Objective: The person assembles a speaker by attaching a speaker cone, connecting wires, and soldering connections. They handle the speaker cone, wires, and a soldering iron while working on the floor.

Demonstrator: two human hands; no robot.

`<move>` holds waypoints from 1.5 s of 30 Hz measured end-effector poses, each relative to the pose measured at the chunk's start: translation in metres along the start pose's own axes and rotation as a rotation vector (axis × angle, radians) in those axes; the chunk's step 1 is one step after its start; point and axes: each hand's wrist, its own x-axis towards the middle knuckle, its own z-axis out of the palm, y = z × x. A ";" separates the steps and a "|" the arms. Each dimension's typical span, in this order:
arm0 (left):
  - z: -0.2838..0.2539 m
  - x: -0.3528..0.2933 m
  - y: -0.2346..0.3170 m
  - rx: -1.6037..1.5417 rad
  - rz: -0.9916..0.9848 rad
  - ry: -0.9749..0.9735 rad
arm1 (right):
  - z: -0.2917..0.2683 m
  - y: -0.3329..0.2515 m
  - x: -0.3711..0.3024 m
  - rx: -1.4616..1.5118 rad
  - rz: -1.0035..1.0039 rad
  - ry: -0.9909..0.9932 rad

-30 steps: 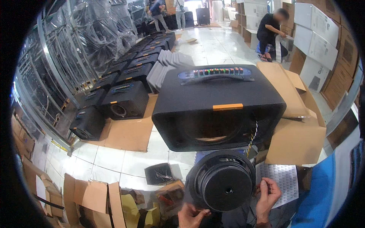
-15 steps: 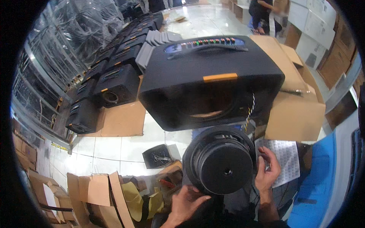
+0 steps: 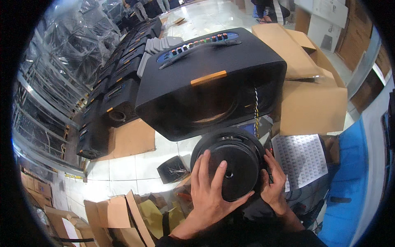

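Note:
A round black speaker driver (image 3: 240,175) is right in front of me, the back of its magnet facing up, with a small hole in the middle. My left hand (image 3: 210,189) lies across the magnet's left side, fingers spread and thumb stretched along its lower edge. At the driver's right rim, my right hand (image 3: 276,189) is closed on the edge with its fingers bent; some fingertips are hidden. Just beyond stands a large black speaker cabinet (image 3: 164,92) with an orange sticker (image 3: 209,78), a knob panel (image 3: 197,47) and a round opening. Twisted wires (image 3: 256,111) hang from the cabinet.
A sheet of small printed labels (image 3: 302,160) lies at right, beside a blue surface (image 3: 343,185). Open cardboard boxes (image 3: 312,107) stand behind it. A black tray of screws (image 3: 172,169) is left. More cabinets (image 3: 123,99) line the far left. Another person (image 3: 265,10) is at the back.
My left hand has come up from below the driver onto its magnet. My right hand has shifted left against the rim. The whole view has turned slightly, moving the cabinet left.

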 end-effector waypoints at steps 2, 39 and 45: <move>-0.002 -0.001 0.006 0.074 -0.021 -0.034 | 0.000 0.001 -0.003 0.029 -0.001 -0.001; 0.005 0.000 0.008 0.092 -0.061 -0.046 | 0.019 -0.013 0.189 -0.021 -0.864 -0.718; 0.005 -0.004 0.007 0.109 -0.061 -0.066 | 0.015 -0.026 0.198 0.042 -0.681 -0.812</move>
